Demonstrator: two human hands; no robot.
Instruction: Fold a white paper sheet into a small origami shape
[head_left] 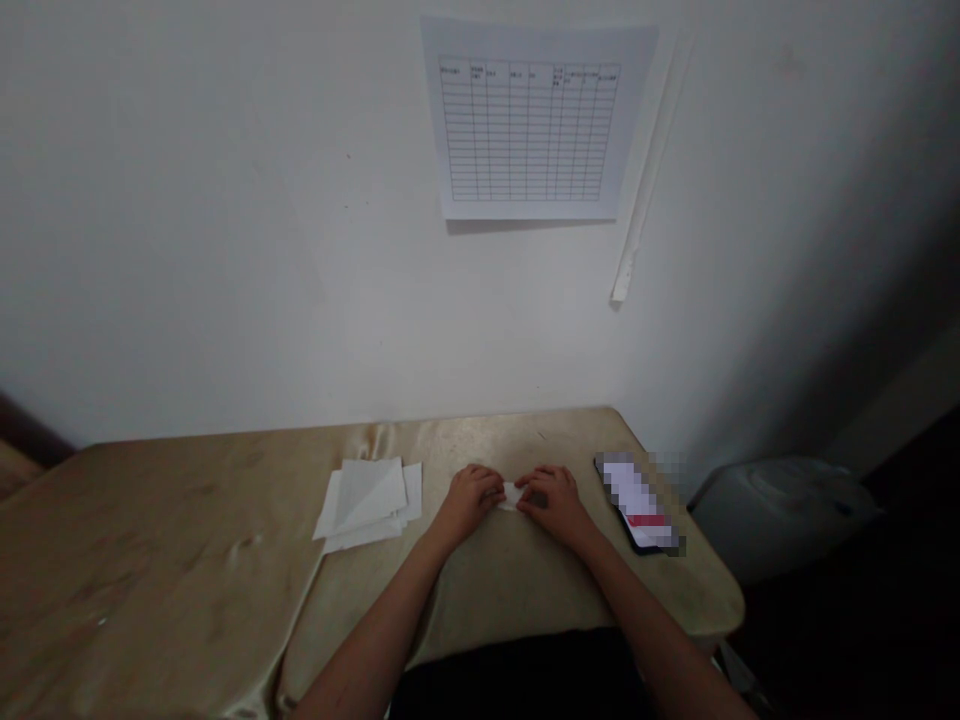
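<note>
A small folded piece of white paper lies on the tan table, between my two hands. My left hand has its fingers curled and pressed on the paper's left end. My right hand pinches the paper's right end with bent fingers. Most of the paper is hidden under my fingers. A loose stack of white paper sheets lies just left of my left hand.
A phone with a lit screen lies at the table's right edge, close to my right hand. A printed grid sheet hangs on the white wall. A pale bin stands beyond the table's right corner.
</note>
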